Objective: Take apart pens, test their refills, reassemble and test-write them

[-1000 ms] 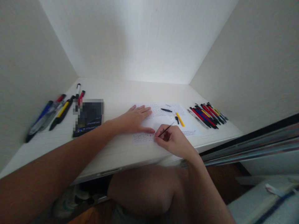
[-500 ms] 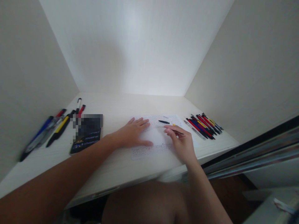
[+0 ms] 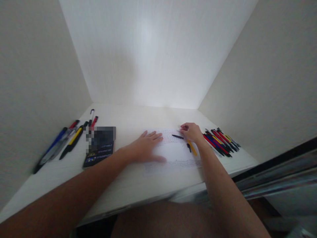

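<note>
A white sheet of paper (image 3: 173, 152) covered in handwriting lies on the pale desk (image 3: 128, 181). My left hand (image 3: 146, 147) rests flat on the sheet's left part, fingers stretched out and apart. My right hand (image 3: 192, 131) is at the sheet's far right corner with its fingers curled shut. Anything inside them is hidden. A short black pen part (image 3: 177, 136) lies just left of those fingertips. Below my right wrist lie a yellow pen barrel (image 3: 192, 148) and a small black piece (image 3: 189, 146).
A row of red, blue, yellow and black pens (image 3: 220, 140) lies right of the paper. Several more pens (image 3: 64, 142) lie at the far left, beside a dark packet (image 3: 100, 147). White walls enclose the desk on three sides. My bare knee is below its front edge.
My right hand has left the sheet's near edge, where it pinched a thin black stick, and reached to the far right corner. The stick no longer shows. My left hand stays flat.
</note>
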`<action>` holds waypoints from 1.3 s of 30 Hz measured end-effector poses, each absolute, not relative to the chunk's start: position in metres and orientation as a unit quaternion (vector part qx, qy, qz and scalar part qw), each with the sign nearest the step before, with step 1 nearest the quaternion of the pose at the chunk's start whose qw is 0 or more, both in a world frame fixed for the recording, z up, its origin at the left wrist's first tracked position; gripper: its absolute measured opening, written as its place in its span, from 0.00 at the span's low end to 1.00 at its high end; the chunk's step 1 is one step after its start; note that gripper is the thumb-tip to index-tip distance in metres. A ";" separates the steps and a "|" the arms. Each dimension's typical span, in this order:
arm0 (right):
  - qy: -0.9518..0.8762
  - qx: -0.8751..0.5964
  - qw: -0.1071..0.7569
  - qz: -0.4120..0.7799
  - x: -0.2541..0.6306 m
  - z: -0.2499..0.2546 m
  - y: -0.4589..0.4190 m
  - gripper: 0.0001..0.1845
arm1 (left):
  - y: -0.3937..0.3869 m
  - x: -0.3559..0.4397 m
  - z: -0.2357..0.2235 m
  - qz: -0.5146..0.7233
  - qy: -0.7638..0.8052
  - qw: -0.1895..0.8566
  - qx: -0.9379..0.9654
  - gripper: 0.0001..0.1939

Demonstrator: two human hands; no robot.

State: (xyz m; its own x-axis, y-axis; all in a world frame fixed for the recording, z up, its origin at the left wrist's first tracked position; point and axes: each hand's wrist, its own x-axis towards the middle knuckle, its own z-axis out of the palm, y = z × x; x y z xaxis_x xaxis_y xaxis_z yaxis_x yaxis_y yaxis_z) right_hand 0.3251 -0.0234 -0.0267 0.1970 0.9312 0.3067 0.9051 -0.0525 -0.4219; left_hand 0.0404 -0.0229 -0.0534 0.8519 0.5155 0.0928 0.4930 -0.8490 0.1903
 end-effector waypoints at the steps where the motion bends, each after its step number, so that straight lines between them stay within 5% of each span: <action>1: -0.633 -0.727 0.264 0.022 0.324 -0.029 -0.022 0.11 | -0.023 0.040 -0.055 0.075 0.260 0.078 0.959 0.55; 8: -0.649 -0.709 0.274 0.025 0.321 -0.029 -0.027 0.10 | -0.023 0.040 -0.054 0.127 0.247 0.057 0.959 0.49; 18: -0.716 -0.509 0.393 0.272 0.253 -0.017 -0.075 0.09 | -0.026 0.051 -0.038 0.341 0.234 0.040 0.910 0.13; 28: -0.565 -0.458 0.570 0.382 0.246 -0.035 -0.076 0.17 | -0.027 0.050 -0.038 0.402 0.265 0.120 0.868 0.10; 39: -0.536 -0.482 0.582 0.376 0.239 -0.032 -0.077 0.24 | -0.034 0.053 -0.037 0.465 0.257 0.141 0.835 0.06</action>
